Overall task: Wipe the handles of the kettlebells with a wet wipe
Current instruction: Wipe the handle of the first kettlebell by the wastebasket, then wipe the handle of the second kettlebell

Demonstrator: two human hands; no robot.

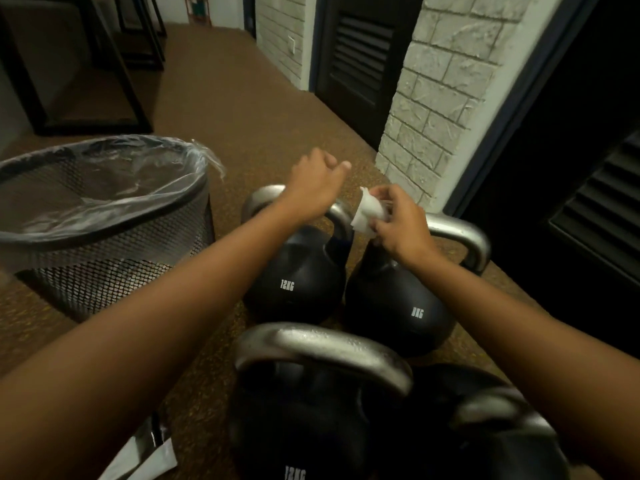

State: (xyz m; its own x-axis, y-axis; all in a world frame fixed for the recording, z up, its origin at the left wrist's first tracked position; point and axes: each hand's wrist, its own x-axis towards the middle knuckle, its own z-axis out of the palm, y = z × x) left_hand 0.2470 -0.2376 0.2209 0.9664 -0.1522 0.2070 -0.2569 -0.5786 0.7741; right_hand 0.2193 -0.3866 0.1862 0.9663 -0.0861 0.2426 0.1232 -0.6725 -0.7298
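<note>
Several black kettlebells with steel handles stand on the brown floor. The far left kettlebell [298, 271] is marked 12KG, and my left hand [313, 183] hovers over its handle [337, 213] with fingers loosely curled, holding nothing. My right hand [398, 223] pinches a crumpled white wet wipe [367, 211] above the far right kettlebell [398, 306], whose handle [464, 237] curves off to the right. A near kettlebell [298, 427] with a wet-looking handle [322, 351] sits at the bottom, with another kettlebell [498, 441] to its right.
A black mesh bin [114, 268] lined with a clear bag stands left of the kettlebells. A white packet [145, 462] lies on the floor at the bottom left. A stone-clad pillar [443, 98] and dark louvred doors [360, 53] rise behind; black frames [135, 95] stand at the far left.
</note>
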